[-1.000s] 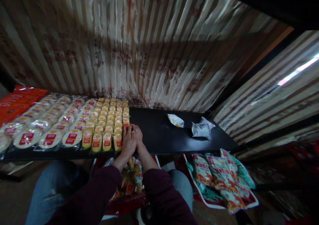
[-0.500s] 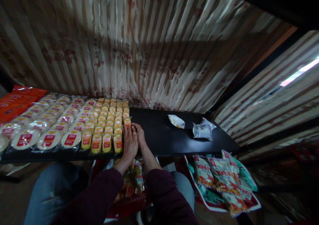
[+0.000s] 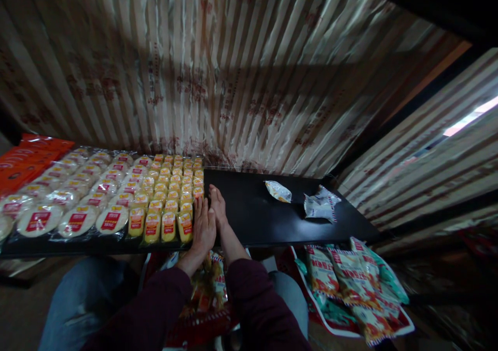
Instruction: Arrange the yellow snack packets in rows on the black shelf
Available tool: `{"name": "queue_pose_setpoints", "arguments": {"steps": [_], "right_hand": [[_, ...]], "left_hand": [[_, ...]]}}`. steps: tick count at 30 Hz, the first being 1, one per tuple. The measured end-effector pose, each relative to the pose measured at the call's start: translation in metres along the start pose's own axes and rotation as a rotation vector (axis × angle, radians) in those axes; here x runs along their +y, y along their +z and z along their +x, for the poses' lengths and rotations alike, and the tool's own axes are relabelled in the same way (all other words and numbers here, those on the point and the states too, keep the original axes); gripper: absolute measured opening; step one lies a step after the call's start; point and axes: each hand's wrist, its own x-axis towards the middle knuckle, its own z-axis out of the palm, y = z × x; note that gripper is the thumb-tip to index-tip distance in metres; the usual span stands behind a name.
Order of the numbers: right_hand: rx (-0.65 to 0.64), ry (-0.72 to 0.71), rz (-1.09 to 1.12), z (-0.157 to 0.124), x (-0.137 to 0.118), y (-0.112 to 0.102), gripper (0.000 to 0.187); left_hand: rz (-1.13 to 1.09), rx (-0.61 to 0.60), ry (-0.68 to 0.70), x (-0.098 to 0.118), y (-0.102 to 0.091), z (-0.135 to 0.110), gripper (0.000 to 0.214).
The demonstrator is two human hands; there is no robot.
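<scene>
On the black shelf (image 3: 249, 221), the yellow packets (image 3: 168, 224) stand in close columns, and the person's two hands are at the right edge of them. The left hand (image 3: 204, 224) is flat, its fingers straight and together, with the tips at the last column. The right hand (image 3: 218, 207) is just beside it, fingers also straight and together; whether it touches a packet, I cannot tell. To the left of the packets lie rows of round packs (image 3: 112, 219) in clear wrap, and after them orange packs (image 3: 29, 156). On the right part of the shelf are two small bags (image 3: 278, 191), near each other. Below, a red basket (image 3: 206, 331), partly behind the arms, contains shiny packages. Another basket (image 3: 330, 328), with white rim, is full of printed bags (image 3: 354, 278), with green ones among them.
</scene>
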Motion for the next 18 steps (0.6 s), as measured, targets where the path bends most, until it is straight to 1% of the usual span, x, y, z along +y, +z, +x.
{"name": "queue_pose_setpoints", "arguments": {"steps": [3,6,10,14,18], "right_hand": [[-0.042,0.064,0.089,0.015,-0.001,0.007,0.065],[-0.065,0.099,0.134,0.025,-0.002,0.014,0.075],[-0.11,0.125,0.152,0.028,-0.008,0.02,0.076],[-0.175,0.156,0.126,0.024,-0.017,0.019,0.076],[-0.148,0.17,0.079,0.021,-0.023,0.017,0.077]], "left_hand": [[0.006,-0.005,-0.004,0.003,0.0,-0.002,0.059],[-0.002,-0.001,-0.02,0.005,0.0,-0.002,0.06],[-0.017,-0.002,-0.025,0.005,-0.001,0.0,0.061],[-0.047,0.011,-0.039,0.003,0.001,0.001,0.061],[-0.042,0.005,-0.049,0.003,0.001,0.002,0.061]]}}
